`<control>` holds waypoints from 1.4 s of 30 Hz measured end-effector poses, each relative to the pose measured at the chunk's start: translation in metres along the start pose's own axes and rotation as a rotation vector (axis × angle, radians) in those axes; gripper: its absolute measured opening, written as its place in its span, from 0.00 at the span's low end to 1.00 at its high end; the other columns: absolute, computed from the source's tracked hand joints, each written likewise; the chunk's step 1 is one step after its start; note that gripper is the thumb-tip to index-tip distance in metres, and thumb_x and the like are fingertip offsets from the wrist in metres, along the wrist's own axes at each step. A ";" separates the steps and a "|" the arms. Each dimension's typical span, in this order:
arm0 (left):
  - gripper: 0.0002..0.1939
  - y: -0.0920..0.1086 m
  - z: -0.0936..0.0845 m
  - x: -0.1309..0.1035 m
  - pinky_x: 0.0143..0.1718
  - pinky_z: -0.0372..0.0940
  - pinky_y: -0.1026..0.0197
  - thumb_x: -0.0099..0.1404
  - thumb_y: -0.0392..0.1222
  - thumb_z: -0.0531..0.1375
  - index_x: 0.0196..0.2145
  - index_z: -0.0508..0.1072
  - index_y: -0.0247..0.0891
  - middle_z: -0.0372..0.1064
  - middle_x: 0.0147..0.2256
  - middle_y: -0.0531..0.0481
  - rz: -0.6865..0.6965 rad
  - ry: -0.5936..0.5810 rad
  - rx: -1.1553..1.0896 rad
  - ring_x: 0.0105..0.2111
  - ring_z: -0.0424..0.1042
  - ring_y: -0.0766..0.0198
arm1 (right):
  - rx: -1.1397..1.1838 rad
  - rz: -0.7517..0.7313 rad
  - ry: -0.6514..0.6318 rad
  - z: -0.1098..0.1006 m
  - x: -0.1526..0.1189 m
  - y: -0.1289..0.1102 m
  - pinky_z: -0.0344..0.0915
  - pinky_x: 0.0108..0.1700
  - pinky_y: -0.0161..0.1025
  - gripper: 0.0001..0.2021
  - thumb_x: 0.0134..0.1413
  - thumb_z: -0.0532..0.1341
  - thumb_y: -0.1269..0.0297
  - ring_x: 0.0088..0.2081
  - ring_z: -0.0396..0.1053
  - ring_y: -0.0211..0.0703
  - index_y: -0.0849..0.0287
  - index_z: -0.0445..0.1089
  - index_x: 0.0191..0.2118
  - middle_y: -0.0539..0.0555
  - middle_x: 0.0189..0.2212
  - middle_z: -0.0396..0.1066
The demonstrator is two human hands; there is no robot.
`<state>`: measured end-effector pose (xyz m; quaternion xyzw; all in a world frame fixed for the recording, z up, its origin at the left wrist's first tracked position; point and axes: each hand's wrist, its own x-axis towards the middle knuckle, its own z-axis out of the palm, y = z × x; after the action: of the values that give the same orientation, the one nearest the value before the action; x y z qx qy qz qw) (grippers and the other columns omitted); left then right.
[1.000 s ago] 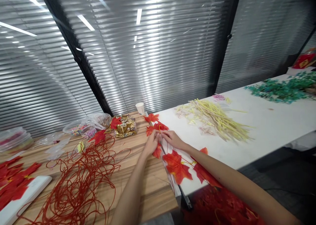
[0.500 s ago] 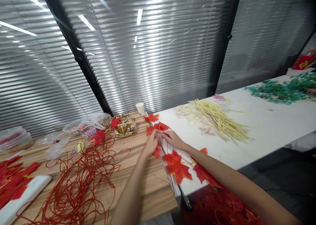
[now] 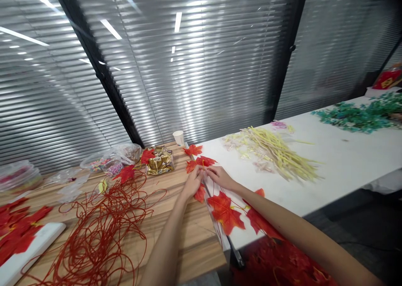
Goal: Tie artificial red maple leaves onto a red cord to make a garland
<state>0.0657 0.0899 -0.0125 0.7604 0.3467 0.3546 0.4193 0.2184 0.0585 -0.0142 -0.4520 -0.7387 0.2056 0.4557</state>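
Observation:
My left hand [image 3: 194, 182] and my right hand [image 3: 220, 177] meet over the seam between the two tables, fingertips pinched close together. What lies between the fingers is too small to make out; red cord runs down from beneath them. Just beyond the fingers lie red artificial maple leaves [image 3: 201, 162], and one more leaf [image 3: 194, 150] sits farther back. A larger orange-red maple leaf [image 3: 225, 212] rests below my right hand on the white table. Another red leaf [image 3: 259, 220] is partly hidden under my right forearm.
A tangle of red cord [image 3: 103, 231] covers much of the wooden table [image 3: 194, 244]. Behind it are a gold foil packet [image 3: 159, 162] and a paper cup [image 3: 179, 138]. Yellow strips [image 3: 279, 152] and green foliage [image 3: 358, 116] lie on the white table [image 3: 339, 164]. Red leaves [image 3: 279, 261] are heaped below its edge.

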 end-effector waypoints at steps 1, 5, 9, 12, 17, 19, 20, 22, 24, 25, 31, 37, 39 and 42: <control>0.08 -0.001 0.000 0.000 0.34 0.58 0.65 0.63 0.41 0.49 0.35 0.64 0.37 0.64 0.29 0.52 0.006 0.003 -0.001 0.30 0.63 0.67 | -0.002 -0.001 -0.001 0.000 0.000 0.000 0.56 0.31 0.34 0.13 0.57 0.50 0.65 0.26 0.62 0.38 0.62 0.66 0.26 0.52 0.24 0.68; 0.07 -0.004 0.001 0.001 0.33 0.58 0.66 0.63 0.42 0.49 0.34 0.63 0.37 0.63 0.30 0.52 0.032 0.001 -0.028 0.30 0.62 0.67 | -0.006 -0.007 -0.005 0.000 0.000 -0.001 0.56 0.30 0.34 0.12 0.57 0.51 0.64 0.26 0.61 0.38 0.62 0.66 0.27 0.52 0.24 0.68; 0.07 -0.007 0.001 0.002 0.33 0.58 0.66 0.63 0.43 0.50 0.34 0.63 0.37 0.63 0.30 0.51 0.016 -0.009 -0.084 0.30 0.62 0.67 | -0.012 -0.015 -0.012 0.002 0.000 0.002 0.56 0.30 0.34 0.13 0.58 0.50 0.63 0.25 0.61 0.37 0.62 0.66 0.28 0.52 0.24 0.68; 0.08 -0.010 0.001 0.003 0.33 0.58 0.66 0.62 0.44 0.51 0.33 0.63 0.37 0.63 0.29 0.52 0.003 -0.009 -0.114 0.29 0.62 0.67 | -0.014 -0.022 -0.019 0.003 0.000 0.006 0.56 0.31 0.34 0.13 0.58 0.50 0.63 0.26 0.61 0.37 0.61 0.66 0.27 0.52 0.25 0.68; 0.08 -0.012 0.000 0.003 0.31 0.57 0.66 0.61 0.45 0.53 0.32 0.63 0.37 0.61 0.27 0.53 -0.012 -0.008 -0.150 0.27 0.61 0.68 | -0.004 -0.055 -0.030 0.003 0.000 0.008 0.57 0.34 0.34 0.13 0.59 0.49 0.63 0.28 0.62 0.38 0.61 0.66 0.28 0.53 0.27 0.68; 0.08 -0.011 0.000 0.003 0.31 0.57 0.66 0.61 0.45 0.53 0.31 0.63 0.37 0.61 0.26 0.54 -0.022 -0.004 -0.152 0.27 0.60 0.68 | -0.001 -0.058 -0.035 0.003 0.000 0.008 0.57 0.34 0.34 0.14 0.59 0.49 0.63 0.29 0.62 0.38 0.61 0.65 0.28 0.52 0.27 0.67; 0.08 -0.011 -0.001 0.003 0.31 0.57 0.66 0.61 0.45 0.53 0.31 0.63 0.37 0.61 0.26 0.54 -0.026 -0.005 -0.152 0.27 0.60 0.68 | 0.002 -0.059 -0.038 0.003 0.000 0.008 0.57 0.34 0.34 0.14 0.59 0.49 0.63 0.29 0.62 0.38 0.61 0.65 0.27 0.52 0.27 0.67; 0.09 -0.010 -0.001 0.002 0.31 0.57 0.66 0.61 0.45 0.53 0.31 0.63 0.36 0.61 0.26 0.54 -0.028 -0.008 -0.149 0.27 0.60 0.68 | 0.005 -0.063 -0.039 0.002 0.000 0.007 0.57 0.33 0.34 0.14 0.60 0.48 0.63 0.28 0.62 0.37 0.61 0.64 0.27 0.51 0.26 0.66; 0.09 -0.010 -0.001 0.002 0.31 0.57 0.66 0.61 0.45 0.53 0.30 0.63 0.36 0.61 0.26 0.53 -0.025 -0.011 -0.145 0.27 0.60 0.68 | 0.008 -0.070 -0.038 0.002 0.000 0.006 0.56 0.33 0.33 0.13 0.59 0.48 0.64 0.28 0.61 0.37 0.61 0.63 0.27 0.51 0.25 0.65; 0.08 -0.010 -0.002 0.002 0.31 0.57 0.66 0.61 0.45 0.53 0.30 0.63 0.36 0.61 0.26 0.53 -0.023 -0.014 -0.143 0.27 0.60 0.68 | 0.007 -0.072 -0.036 0.002 0.000 0.005 0.56 0.32 0.33 0.13 0.59 0.48 0.64 0.27 0.61 0.36 0.61 0.63 0.26 0.51 0.25 0.65; 0.08 -0.011 -0.002 0.002 0.33 0.58 0.65 0.61 0.44 0.53 0.30 0.62 0.36 0.61 0.26 0.53 -0.005 -0.022 -0.140 0.28 0.61 0.68 | -0.007 -0.075 -0.033 0.001 0.000 0.004 0.55 0.31 0.32 0.13 0.59 0.49 0.66 0.26 0.59 0.35 0.61 0.61 0.25 0.49 0.23 0.63; 0.11 -0.010 -0.001 0.003 0.34 0.59 0.64 0.61 0.47 0.53 0.28 0.62 0.36 0.62 0.26 0.52 0.001 0.008 -0.147 0.29 0.62 0.67 | -0.036 -0.061 -0.042 0.001 0.001 0.006 0.55 0.31 0.33 0.14 0.59 0.49 0.65 0.26 0.60 0.36 0.62 0.62 0.24 0.50 0.23 0.64; 0.11 -0.008 -0.001 0.003 0.34 0.59 0.65 0.61 0.46 0.53 0.29 0.63 0.35 0.63 0.27 0.51 0.023 0.016 -0.156 0.30 0.63 0.67 | -0.038 -0.057 -0.045 0.001 0.001 0.006 0.56 0.32 0.34 0.14 0.59 0.49 0.64 0.27 0.61 0.37 0.62 0.63 0.25 0.51 0.24 0.65; 0.09 -0.004 -0.001 0.002 0.35 0.59 0.65 0.61 0.44 0.54 0.32 0.65 0.35 0.65 0.31 0.50 0.030 0.042 -0.183 0.32 0.64 0.66 | -0.022 -0.050 -0.050 0.001 0.001 0.006 0.57 0.33 0.35 0.14 0.59 0.49 0.63 0.27 0.61 0.38 0.61 0.65 0.27 0.52 0.25 0.67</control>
<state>0.0650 0.0941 -0.0148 0.7164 0.3101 0.4070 0.4743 0.2197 0.0624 -0.0184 -0.4332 -0.7631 0.1973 0.4371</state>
